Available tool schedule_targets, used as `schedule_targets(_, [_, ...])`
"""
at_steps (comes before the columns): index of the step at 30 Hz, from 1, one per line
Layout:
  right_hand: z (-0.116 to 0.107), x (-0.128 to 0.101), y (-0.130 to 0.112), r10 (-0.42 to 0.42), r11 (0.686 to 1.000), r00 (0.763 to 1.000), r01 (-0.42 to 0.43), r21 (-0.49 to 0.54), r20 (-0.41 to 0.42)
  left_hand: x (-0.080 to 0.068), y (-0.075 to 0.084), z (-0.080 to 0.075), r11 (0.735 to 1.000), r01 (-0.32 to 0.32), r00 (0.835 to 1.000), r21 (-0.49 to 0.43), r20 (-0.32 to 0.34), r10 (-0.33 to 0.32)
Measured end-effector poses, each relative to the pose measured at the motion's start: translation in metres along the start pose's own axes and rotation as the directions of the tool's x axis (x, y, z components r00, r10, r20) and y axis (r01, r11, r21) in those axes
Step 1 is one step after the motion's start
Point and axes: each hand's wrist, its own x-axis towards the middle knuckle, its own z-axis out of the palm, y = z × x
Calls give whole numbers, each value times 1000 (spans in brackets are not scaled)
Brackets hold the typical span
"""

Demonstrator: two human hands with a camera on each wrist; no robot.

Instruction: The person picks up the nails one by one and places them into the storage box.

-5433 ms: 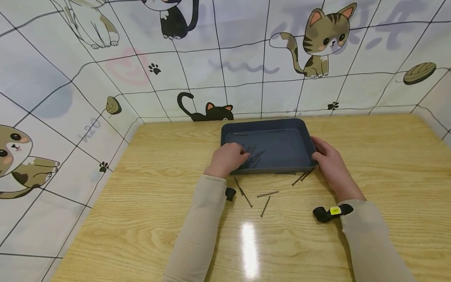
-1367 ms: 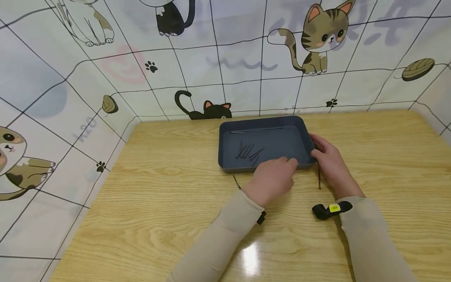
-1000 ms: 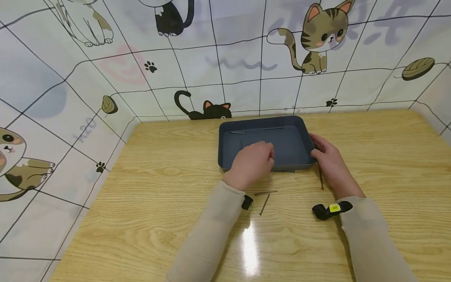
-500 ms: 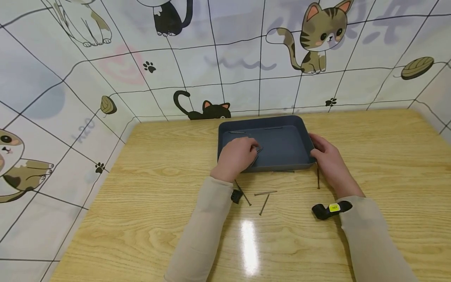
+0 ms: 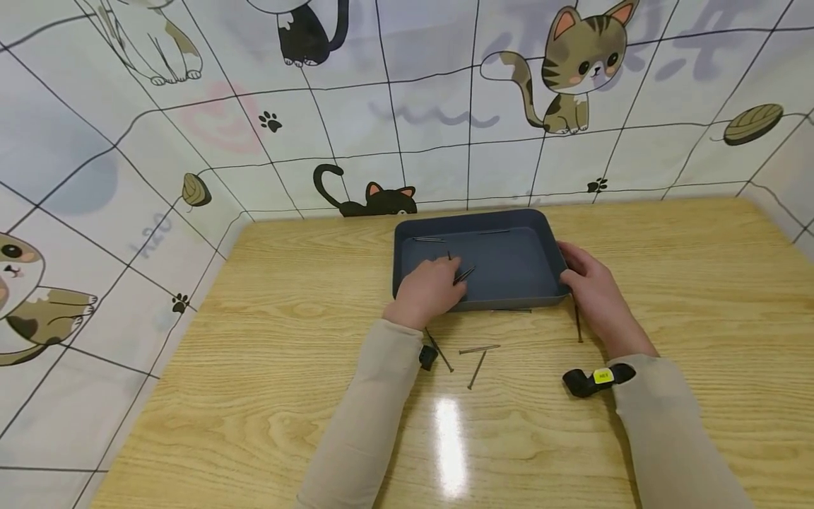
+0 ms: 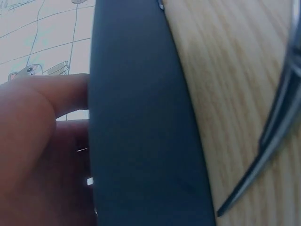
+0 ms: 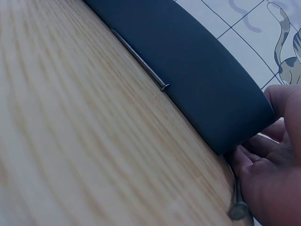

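The left hand reaches over the near wall of the dark blue tray, its fingers curled down among the nails in the tray; whether it pinches one or has just let one go cannot be told. The right hand grips the tray's right near corner, fingers wrapped round the wall, steadying it on the bench.

The step in hand looks like moving nails into the tray, one trip at a time. Next, the left hand would need to draw back over the wall and pinch one of the loose nails lying just behind its wrist; another nail lies beside the right hand. The bench left of the left hand gives open room; the tray's low wall is the only edge to clear.
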Motion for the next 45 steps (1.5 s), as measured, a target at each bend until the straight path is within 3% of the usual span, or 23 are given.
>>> schedule_targets(9, [1,0,-1,3,1000,1000,-3,11,1,0,0,4,999,40,999,23,25,-41])
schedule_targets(24, [0,-2,-1,8,1000,1000,-8,-13,-10,-1,1,4,995,41,999,94,11,-42])
schedule_targets(33, [1,0,-1,10,1000,1000,-10,5,-8,0,1,6,992,36,997,119,68,-44])
schedule_targets(45, [1,0,-2,7,1000,1000,-7,-3,-6,1,-1,6,997,-2,993,79,118,-8])
